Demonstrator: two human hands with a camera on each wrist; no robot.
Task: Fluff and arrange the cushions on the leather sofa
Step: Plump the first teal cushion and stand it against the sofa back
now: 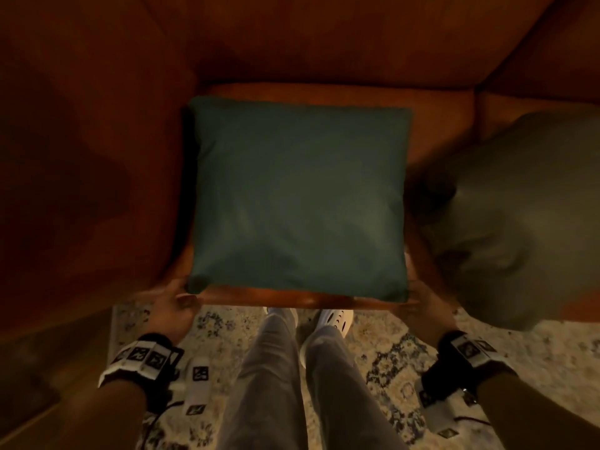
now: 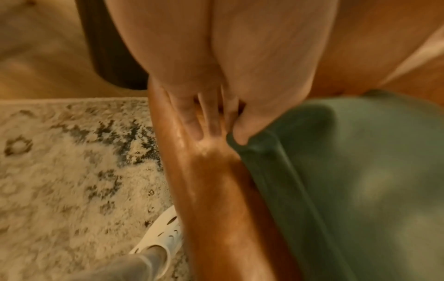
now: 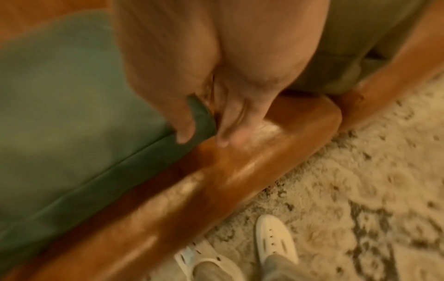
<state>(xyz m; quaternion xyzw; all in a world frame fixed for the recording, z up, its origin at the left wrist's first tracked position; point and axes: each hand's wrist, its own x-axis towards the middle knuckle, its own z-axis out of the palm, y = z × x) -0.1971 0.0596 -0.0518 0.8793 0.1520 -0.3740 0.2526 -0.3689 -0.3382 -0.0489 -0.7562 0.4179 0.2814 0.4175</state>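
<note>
A teal square cushion (image 1: pixel 298 199) lies flat on the left seat of the brown leather sofa (image 1: pixel 308 43). My left hand (image 1: pixel 175 303) is at its near left corner. In the left wrist view the thumb lies over that corner of the teal cushion (image 2: pixel 360 180), and the fingers (image 2: pixel 192 121) lie straight along the seat's front edge (image 2: pixel 211 190). My right hand (image 1: pixel 422 303) is at the near right corner. In the right wrist view the cushion (image 3: pixel 60 114) corner sits pinched between the thumb and the fingers (image 3: pixel 225 133).
An olive-grey cushion (image 1: pixel 519 222) sits crumpled on the seat to the right, close to my right hand. The sofa's left armrest (image 1: pixel 81 157) rises beside the teal cushion. I stand in white shoes (image 1: pixel 334 319) on a patterned rug (image 1: pixel 389 358) against the seat front.
</note>
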